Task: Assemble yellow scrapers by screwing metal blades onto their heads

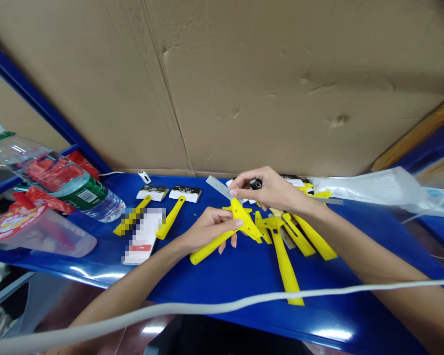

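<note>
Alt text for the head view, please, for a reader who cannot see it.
The left hand holds a yellow scraper while the right hand brings a metal blade to its head, above a blue table with more yellow scrapers and a water bottle.

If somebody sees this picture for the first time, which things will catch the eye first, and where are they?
At the centre, the left hand holds a bright yellow plastic scraper handle above the glossy blue table, while the right hand holds a thin grey metal blade at its head. A heap of similar yellow handles lies just right, and a clear plastic water bottle lies far left.
</note>
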A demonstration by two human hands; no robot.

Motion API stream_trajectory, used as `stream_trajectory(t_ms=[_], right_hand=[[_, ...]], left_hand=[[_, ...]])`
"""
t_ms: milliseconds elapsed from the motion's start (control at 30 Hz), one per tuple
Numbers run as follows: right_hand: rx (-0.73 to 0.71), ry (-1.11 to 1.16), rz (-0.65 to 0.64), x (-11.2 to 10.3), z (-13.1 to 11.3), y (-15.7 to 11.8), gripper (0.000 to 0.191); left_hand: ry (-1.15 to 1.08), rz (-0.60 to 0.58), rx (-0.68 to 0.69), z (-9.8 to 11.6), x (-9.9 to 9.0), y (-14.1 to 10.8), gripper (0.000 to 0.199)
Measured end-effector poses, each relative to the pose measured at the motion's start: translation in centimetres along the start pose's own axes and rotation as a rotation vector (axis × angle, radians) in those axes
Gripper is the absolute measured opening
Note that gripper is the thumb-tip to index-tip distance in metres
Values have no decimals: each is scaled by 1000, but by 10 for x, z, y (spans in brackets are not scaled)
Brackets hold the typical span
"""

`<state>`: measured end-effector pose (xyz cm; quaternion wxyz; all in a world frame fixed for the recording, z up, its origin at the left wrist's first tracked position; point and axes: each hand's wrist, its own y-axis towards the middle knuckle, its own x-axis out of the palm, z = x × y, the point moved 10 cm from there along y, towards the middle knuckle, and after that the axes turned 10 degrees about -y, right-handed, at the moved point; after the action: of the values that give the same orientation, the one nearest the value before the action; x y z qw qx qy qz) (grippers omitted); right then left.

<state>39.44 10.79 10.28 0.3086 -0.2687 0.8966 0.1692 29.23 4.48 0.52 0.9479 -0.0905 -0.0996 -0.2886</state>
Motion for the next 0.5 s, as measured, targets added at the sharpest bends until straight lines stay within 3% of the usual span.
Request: stream_trajectory(t_ms=[267, 500], right_hand=[[-15, -32, -8, -5, 2, -1, 25], [-13, -15, -27, -3, 6, 0, 32]], left_hand=[[-15, 48, 15, 0, -3, 0, 38], [-96, 157, 61, 8, -18, 1, 38]])
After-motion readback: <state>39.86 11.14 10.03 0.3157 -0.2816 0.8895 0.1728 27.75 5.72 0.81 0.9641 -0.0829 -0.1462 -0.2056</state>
